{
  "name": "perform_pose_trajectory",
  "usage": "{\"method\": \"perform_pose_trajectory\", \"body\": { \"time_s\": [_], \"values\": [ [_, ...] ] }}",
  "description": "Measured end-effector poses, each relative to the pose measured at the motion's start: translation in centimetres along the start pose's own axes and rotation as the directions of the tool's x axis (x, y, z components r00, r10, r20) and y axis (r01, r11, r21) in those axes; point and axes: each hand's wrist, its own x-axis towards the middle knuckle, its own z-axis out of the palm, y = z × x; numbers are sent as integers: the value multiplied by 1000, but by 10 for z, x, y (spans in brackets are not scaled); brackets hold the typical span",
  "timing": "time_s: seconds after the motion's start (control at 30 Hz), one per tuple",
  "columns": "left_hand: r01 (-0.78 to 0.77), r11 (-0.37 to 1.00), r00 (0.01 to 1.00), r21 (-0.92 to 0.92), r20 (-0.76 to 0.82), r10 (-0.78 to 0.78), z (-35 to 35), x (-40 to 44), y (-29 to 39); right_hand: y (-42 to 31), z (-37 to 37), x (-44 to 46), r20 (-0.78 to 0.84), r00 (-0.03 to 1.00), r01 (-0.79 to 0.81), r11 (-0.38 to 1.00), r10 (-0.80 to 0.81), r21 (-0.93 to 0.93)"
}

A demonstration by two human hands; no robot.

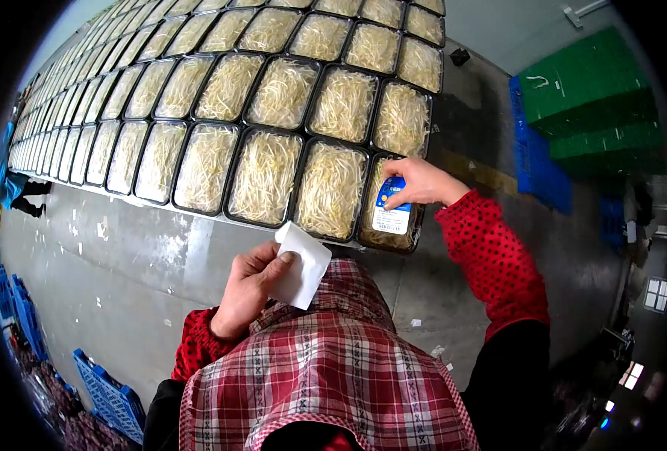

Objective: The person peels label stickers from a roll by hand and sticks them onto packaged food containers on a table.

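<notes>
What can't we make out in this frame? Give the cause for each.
All head view:
- Small print on the label: too small to read.
- Sprouts beneath it: covered by the label and right hand.
- Far side of the white sheet in the left hand: faces away.
- Farthest trays: too small to count.

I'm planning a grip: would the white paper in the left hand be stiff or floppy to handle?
The white paper probably bends easily, since it looks thin and its upper corner seems folded. It likely has some stiffness, as it juts out from the left hand rather than drooping. Thinness also suggests it weighs little.
</notes>
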Motion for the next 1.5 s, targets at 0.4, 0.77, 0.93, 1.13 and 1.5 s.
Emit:
{"method": "perform_pose_trajectory", "body": {
  "time_s": [0.4, 0.77, 0.93, 1.13, 1.5],
  "values": [
    [-102, 994, 973, 26, -203, 105, -2, 31, -4, -113, 26, -29, -472, 880, 151, 973, -52, 174],
    [-62, 998, 998, -24, -34, 61, -23, 17, -38, -137, 57, -10, -529, 848, 245, 870, 20, 427],
    [-227, 974, 971, -15, -80, 225, -29, 13, -29, -167, 83, -13, -433, 824, 436, 897, -365, 72],
    [-516, 772, 851, 371, 123, 510, -38, 2, -27, -172, 104, -14, -354, 925, 308, 815, -137, 490],
    [-326, 835, 927, 444, -22, 374, -48, -8, -99, -159, 13, 9, -654, 755, 358, 799, 56, 483]
  ]
}}
